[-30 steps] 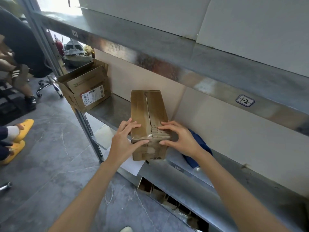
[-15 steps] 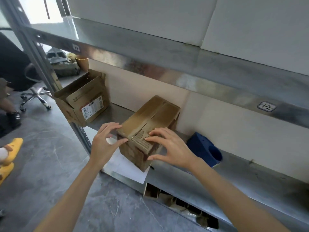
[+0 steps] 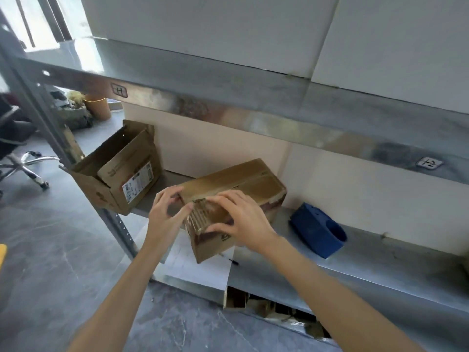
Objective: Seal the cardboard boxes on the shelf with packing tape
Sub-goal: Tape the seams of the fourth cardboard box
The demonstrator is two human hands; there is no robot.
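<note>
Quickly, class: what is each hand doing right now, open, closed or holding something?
Left hand: grips the near corner of the taped brown cardboard box.
Right hand: grips the same box's near end.

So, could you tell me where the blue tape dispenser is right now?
In the head view, the blue tape dispenser lies on the metal shelf, right of the cardboard box.
</note>
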